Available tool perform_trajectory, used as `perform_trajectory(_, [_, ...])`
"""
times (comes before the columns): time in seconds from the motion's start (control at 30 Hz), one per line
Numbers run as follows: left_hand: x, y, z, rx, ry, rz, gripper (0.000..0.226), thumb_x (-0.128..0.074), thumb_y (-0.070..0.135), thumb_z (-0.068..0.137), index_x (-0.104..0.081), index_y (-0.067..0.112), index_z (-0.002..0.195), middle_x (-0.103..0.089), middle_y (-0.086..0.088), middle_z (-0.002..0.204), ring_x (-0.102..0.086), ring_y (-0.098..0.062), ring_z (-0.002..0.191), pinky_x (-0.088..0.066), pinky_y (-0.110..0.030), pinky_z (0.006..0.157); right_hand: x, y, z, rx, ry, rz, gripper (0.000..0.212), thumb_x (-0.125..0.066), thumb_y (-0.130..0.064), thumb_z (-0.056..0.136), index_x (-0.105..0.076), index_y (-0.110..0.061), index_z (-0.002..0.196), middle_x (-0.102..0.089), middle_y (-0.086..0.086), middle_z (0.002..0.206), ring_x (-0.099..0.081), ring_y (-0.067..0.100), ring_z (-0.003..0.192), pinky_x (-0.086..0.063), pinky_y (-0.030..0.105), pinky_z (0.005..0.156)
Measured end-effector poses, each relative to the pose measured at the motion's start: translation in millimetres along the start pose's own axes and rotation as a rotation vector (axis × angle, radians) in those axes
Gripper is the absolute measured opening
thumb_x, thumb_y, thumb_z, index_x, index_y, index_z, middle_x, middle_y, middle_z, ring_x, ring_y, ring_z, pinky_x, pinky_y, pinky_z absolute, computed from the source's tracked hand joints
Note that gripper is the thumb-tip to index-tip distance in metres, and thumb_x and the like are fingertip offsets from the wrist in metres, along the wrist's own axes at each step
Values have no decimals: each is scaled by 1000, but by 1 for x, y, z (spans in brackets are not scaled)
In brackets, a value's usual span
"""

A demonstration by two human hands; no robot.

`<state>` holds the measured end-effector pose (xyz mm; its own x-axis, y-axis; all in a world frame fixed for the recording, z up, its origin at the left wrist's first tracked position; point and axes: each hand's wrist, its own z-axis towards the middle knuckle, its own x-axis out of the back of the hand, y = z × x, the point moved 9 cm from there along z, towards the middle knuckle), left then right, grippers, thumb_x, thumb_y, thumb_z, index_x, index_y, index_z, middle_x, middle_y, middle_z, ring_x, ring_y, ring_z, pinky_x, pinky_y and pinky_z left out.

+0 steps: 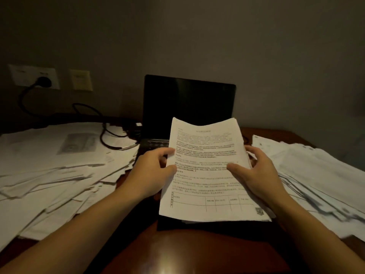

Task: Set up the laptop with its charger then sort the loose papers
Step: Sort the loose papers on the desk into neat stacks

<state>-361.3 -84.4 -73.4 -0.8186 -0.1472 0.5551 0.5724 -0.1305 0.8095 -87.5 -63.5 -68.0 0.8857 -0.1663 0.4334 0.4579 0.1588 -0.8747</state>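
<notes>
Mid-sort, by the look of it. Holding a sheaf of printed pages (207, 175) tilted up over the laptop (189, 99) w/ both hands: pinched at left edge by left hand (156, 171), thumb on front, fingers curled behind; gripped at right edge by right hand (256, 173), thumb across the text, fingers wrapped round the back. Held on both sides prob. to square the edges & stop pages fanning; bottom edge on or just above the laptop base, can't tell which. Laptop open at centre-back of desk (177, 252), screen dark, lid leaning back toward wall. Charger cable (110, 135) looping from plug (44, 82) in wall socket (23, 76), over left pile (49, 165), toward laptop's left side; join at the port too dim to confirm. Charger part prob. done, so sorting in hand. Loose sheets in 2 messy heaps, left pile & right pile (316, 175), flanking the laptop, so lots left. Risks: sheets slipping from the sheaf, or snagging the cable when pulling from left pile.
</notes>
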Motion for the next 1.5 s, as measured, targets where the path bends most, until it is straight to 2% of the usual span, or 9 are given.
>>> perform_trajectory(0.13, [-27,10,10,-84,-22,241,49,-66,30,95,-55,30,142,-62,10,130,-60,-9,110,-52,-24,90,14,8,16,49,29,-187,63,-77,-24,87,-45,-25,141,-55,-13,129,-56,7,100,-51,10,60])
perform_trajectory(0.27, [-42,13,17,-160,-28,403,41,-62,36,97,-60,29,137,-60,11,136,-57,-7,115,-45,-21,90,15,17,37,90,16,-405,45,-76,-34,88,-60,-23,129,-63,2,132,-59,15,102,-48,18,73])
perform_trajectory(0.4, [-48,6,15,-176,-13,492,37,-55,46,97,-62,34,132,-53,17,106,-45,-4,97,-39,-22,79,7,35,45,134,-36,-606,31,-66,-46,91,-66,-29,118,-63,-1,126,-55,13,101,-53,33,86])
perform_trajectory(0.57, [-44,3,16,-182,-7,622,38,-54,63,90,-62,42,121,-43,12,125,-34,-11,126,-30,-36,105,5,46,47,163,-138,-781,35,-59,-58,91,-65,-38,119,-45,-5,145,-36,18,134,-36,48,109])
perform_trajectory(0.7, [-45,0,18,-139,-54,604,43,-55,64,88,-57,40,124,-32,9,148,-9,-13,147,-17,-44,118,-2,42,43,207,-184,-749,36,-58,-59,91,-62,-40,122,-42,-8,149,-29,15,140,-29,49,113])
perform_trajectory(0.87, [-52,-4,14,-135,-147,553,48,-49,66,91,-48,44,133,-23,10,158,8,-12,152,-5,-46,122,-12,30,33,292,-216,-700,32,-58,-60,89,-64,-43,115,-46,-11,145,-30,11,137,-28,49,114])
perform_trajectory(1.03, [-50,-3,9,-142,-185,530,47,-48,66,92,-50,46,134,-23,10,160,11,-12,152,1,-50,122,-23,-2,12,397,-188,-601,36,-54,-61,86,-66,-38,110,-49,-7,143,-30,14,140,-29,50,115])
perform_trajectory(1.23, [-21,-10,1,-89,-124,562,45,-50,62,94,-50,46,136,-25,7,161,7,-16,153,-1,-55,122,-78,-51,-24,517,-261,-550,26,-60,-50,93,-65,-37,115,-45,-11,146,-23,8,145,-19,30,113])
perform_trajectory(1.5, [79,-53,-48,43,42,756,54,-40,66,95,-38,46,145,-19,6,164,11,-18,153,1,-57,121,-167,-119,-50,660,-453,-526,29,-57,-45,96,-66,-32,120,-46,-11,142,-37,3,131,-32,15,100])
